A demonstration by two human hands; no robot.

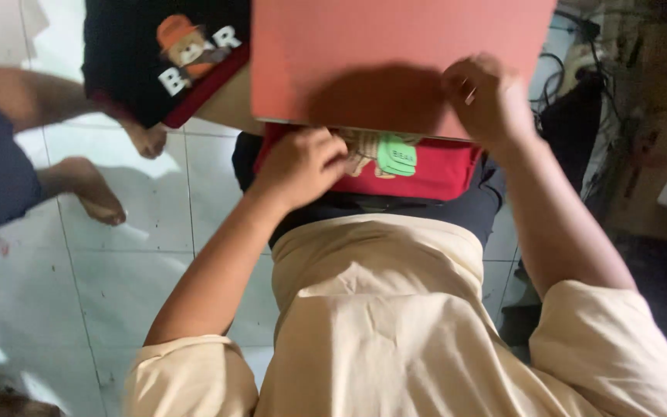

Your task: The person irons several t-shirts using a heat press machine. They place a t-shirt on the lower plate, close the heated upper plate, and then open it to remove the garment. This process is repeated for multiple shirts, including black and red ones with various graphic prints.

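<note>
Your left hand [300, 166] grips the red cloth [434, 171], fingers curled on its near edge under the board [395, 54]. Your right hand [486, 99] presses flat on the pink board, fingers bent, pinning it over the cloth. Another person's bare feet [90, 188] stand on the tiled floor [117, 278] to your left.
</note>
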